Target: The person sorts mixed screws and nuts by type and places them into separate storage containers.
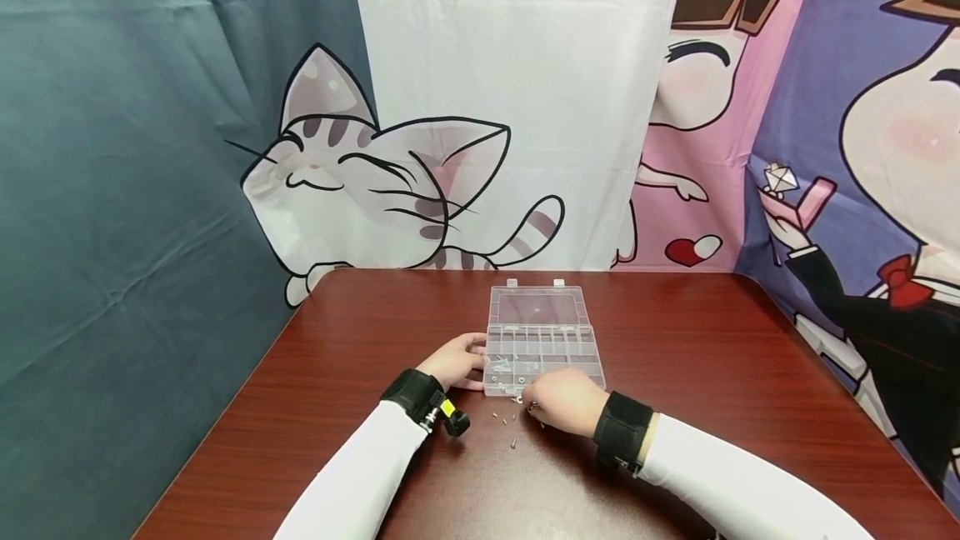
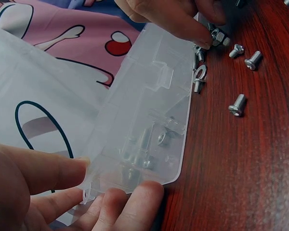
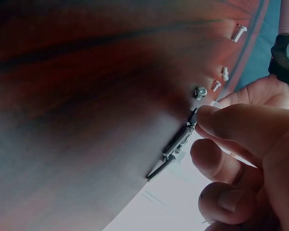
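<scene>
- The left hand (image 1: pixel 453 361) grips the case (image 2: pixel 142 91) at its edge between thumb and fingers, probably to steady it.
- Beyond both hands, the lid (image 1: pixel 536 305) lies folded back, leaving the compartments (image 1: pixel 572 337) accessible.
- The right hand (image 1: pixel 564 401) curls at a nut (image 2: pixel 219 37); I cannot tell whether it pinches it.
- Screws (image 2: pixel 237 106) lie between the hands, seemingly for easy reach.

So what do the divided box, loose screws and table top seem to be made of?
The divided box looks like glossy clear plastic, given its see-through walls. The loose screws seem metal, perhaps plated steel, given their silvery shine. The table top shows red-brown grain and sheen; wood or laminate, unclear.
</scene>
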Motion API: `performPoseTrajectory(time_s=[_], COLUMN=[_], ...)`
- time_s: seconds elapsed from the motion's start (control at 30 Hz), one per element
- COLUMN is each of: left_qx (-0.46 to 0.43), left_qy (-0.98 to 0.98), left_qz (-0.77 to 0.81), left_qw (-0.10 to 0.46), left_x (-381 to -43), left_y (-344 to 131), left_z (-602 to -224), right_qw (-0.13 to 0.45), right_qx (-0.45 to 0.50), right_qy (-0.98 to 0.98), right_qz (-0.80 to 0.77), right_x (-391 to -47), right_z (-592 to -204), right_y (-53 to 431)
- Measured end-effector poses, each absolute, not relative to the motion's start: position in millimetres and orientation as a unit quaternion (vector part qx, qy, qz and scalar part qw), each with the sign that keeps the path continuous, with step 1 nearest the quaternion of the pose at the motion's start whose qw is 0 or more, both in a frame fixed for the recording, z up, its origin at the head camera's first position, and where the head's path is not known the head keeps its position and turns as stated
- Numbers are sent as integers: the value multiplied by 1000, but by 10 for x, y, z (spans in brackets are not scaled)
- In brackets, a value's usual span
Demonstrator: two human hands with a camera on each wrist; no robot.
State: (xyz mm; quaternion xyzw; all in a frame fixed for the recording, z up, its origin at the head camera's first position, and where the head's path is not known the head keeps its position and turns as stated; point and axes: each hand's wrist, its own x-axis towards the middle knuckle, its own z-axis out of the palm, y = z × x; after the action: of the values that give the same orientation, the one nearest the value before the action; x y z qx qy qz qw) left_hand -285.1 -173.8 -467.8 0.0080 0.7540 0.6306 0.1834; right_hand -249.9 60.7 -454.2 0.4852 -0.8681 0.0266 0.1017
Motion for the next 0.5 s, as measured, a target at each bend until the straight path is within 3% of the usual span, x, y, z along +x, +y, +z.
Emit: performPoseTrajectory(time_s=[0.5], left_qx=[5], left_qy=[756], left_qz=[629], left_qw=[182], left_x=[-2842], left_y=[-1734], left_z=[-4647], right_qw=[114], right_qx=[481], right_qy=[-869], right_qz=[16], right_x=[-2509], right_z=[-4590], right_y=[567])
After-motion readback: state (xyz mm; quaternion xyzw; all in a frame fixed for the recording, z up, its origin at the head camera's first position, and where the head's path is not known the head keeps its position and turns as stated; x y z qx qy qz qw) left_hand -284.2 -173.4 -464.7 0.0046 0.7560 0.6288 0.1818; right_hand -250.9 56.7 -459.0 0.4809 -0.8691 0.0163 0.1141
